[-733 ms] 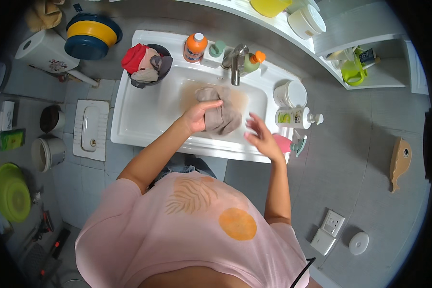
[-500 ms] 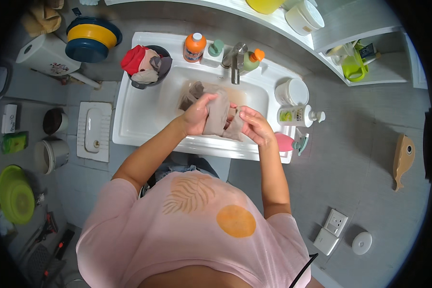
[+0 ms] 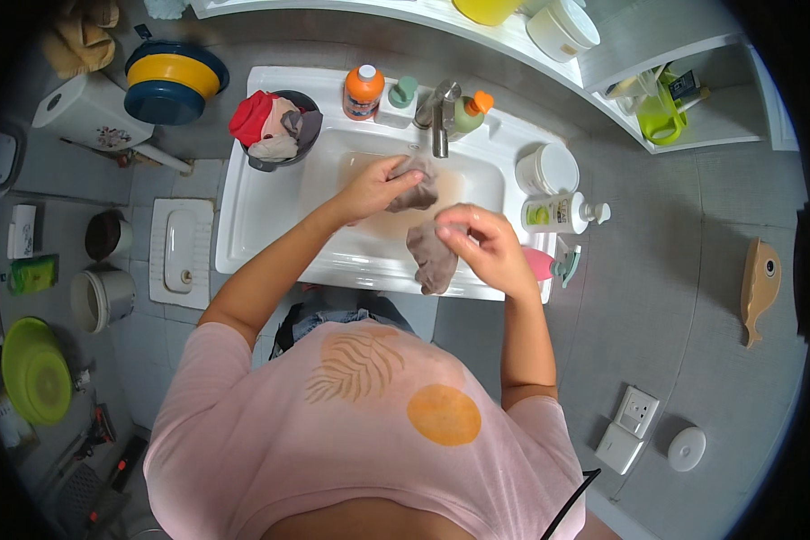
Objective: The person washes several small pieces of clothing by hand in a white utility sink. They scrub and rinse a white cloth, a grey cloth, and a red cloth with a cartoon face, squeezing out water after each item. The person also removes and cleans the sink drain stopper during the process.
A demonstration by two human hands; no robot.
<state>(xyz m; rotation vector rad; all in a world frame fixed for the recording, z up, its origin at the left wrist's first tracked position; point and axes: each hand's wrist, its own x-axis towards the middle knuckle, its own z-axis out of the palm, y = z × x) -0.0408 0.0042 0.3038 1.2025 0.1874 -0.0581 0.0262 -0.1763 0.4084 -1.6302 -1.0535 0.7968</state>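
The left hand (image 3: pixel 373 192) grasps grey-brown cloth (image 3: pixel 419 195) over the sink (image 3: pixel 274 216); the right hand (image 3: pixel 488 247) pinches matching cloth (image 3: pixel 430 261) above the front rim (image 3: pixel 342 272), any join unclear. Presumably wet, it could drip outside, or slip should the pinch loosen.

This looks like a home bathroom: a white squat toilet (image 3: pixel 179 247) is set in the tiled floor (image 3: pixel 209 171) near a white sink (image 3: pixel 265 216) with a metal faucet (image 3: pixel 439 121) and pump bottles (image 3: pixel 549 213).
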